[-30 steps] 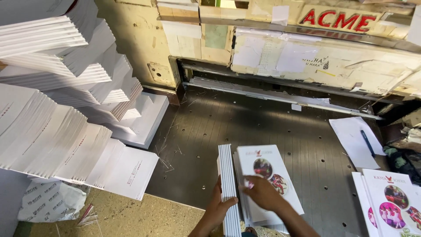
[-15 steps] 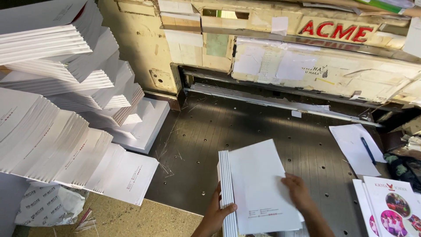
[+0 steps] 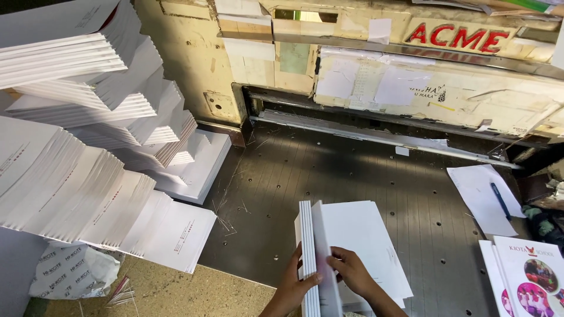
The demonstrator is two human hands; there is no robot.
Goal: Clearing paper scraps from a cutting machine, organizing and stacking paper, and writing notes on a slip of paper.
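White thin booklets [image 3: 307, 252] stand on edge on the dark perforated metal surface [image 3: 352, 176], left hand [image 3: 292, 287] clasping the upright stack while right hand [image 3: 351, 271] pinches one tipping booklet [image 3: 324, 252] beside it, a squaring-up step needing even edges.

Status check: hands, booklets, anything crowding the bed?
Left hand grips the spine side of the booklet stack. Right hand lifts the top booklet on edge. Loose sheet with a pen lies apart at right.
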